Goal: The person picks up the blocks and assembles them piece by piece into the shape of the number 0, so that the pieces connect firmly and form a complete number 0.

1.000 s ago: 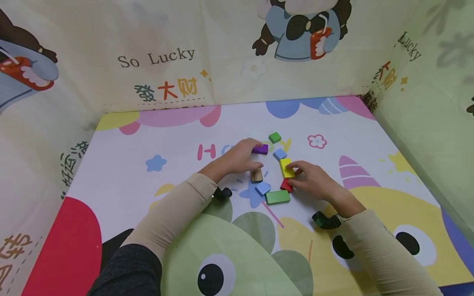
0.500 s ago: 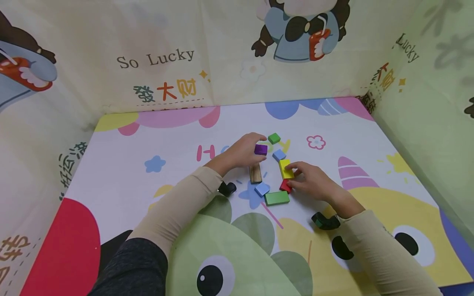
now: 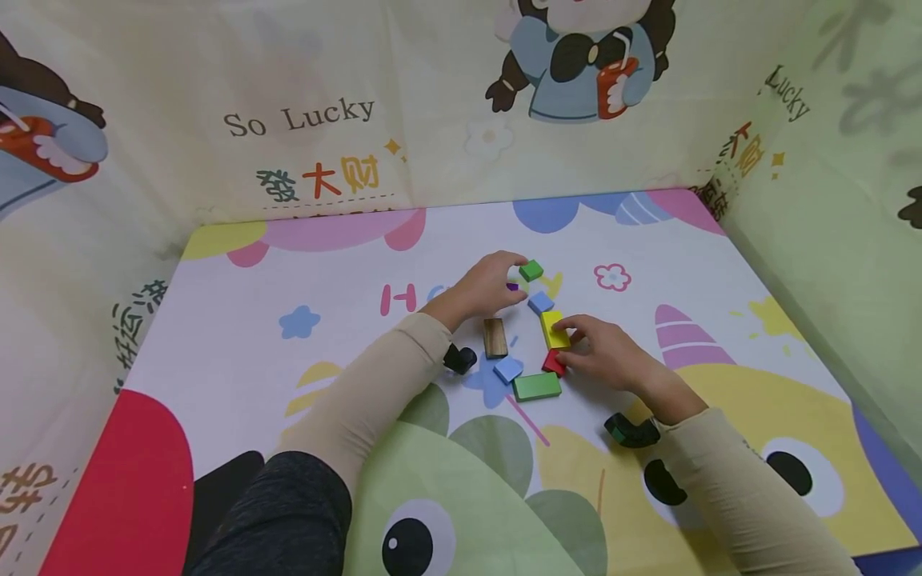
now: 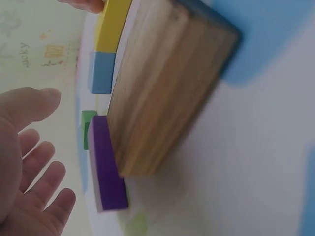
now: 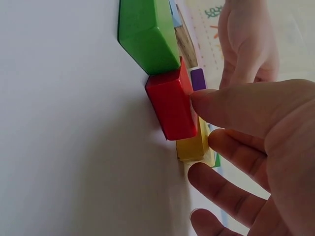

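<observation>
My left hand [image 3: 493, 284] reaches over the purple block [image 4: 107, 167], thumb and fingers spread. In the left wrist view it holds nothing; in the head view its fingertips are by the small green block [image 3: 531, 270], contact unclear. My right hand [image 3: 605, 348] rests at the right side, its thumb on the red block [image 5: 172, 108] and its index finger at the yellow block [image 3: 553, 328]. Around them lie a blue block [image 3: 541, 302], a bare wooden block [image 3: 495, 338], a second blue block [image 3: 508, 369] and a long green block [image 3: 537, 387], together forming a rough ring.
The blocks lie on a white, cartoon-printed tabletop [image 3: 346, 280]. Printed cloth [image 3: 446, 144] hangs behind and along the sides. A black wrist device [image 3: 459, 359] sits at the left cuff, another black device [image 3: 631, 430] at the right.
The left hand releases the purple block, shifted slightly back and right, and spreads above it near the small green block. It no longer covers the wooden block. The right hand stays put.
</observation>
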`<state>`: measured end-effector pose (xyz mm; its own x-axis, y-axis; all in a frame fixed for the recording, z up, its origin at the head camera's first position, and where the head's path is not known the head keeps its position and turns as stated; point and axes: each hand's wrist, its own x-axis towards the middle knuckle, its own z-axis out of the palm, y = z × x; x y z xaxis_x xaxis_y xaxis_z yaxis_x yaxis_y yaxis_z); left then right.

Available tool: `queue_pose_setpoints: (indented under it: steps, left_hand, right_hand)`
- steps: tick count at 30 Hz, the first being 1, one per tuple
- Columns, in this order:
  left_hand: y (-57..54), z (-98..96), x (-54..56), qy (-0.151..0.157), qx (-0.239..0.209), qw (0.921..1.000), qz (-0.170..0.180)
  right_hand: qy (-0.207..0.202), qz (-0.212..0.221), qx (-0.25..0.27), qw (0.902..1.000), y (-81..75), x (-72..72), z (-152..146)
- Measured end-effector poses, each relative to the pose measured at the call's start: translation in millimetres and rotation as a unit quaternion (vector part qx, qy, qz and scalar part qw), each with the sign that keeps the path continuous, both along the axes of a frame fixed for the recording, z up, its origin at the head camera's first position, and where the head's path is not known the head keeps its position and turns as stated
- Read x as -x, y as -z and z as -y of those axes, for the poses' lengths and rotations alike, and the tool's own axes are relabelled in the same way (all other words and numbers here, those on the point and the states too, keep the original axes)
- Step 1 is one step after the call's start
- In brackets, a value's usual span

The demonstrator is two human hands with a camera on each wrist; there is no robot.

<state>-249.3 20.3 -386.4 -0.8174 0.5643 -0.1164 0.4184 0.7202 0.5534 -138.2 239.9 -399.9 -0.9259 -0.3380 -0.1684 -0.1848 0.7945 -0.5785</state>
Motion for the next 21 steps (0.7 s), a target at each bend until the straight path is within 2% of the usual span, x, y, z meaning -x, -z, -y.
queue_pose_setpoints:
  steps: [11,15,21]
  left_hand:
    - [1.0,-13.5,11.4,-0.024,-0.010,0.9995,0.020]
    - [-0.5,-15.6,14.5,-0.028,-0.012,0.9995,0.011]
    - [2.9,-20.6,19.6,-0.037,-0.015,0.9992,0.002]
  right_hand:
    - [-0.002,-0.002,-0.002,1.0000,-0.8,1.0,0]
    - [-0.002,0.000,-0.003,1.0000,-1.0,1.3,0]
    - [-0.004,0.001,-0.001,1.0000,0.4,1.3,-2]
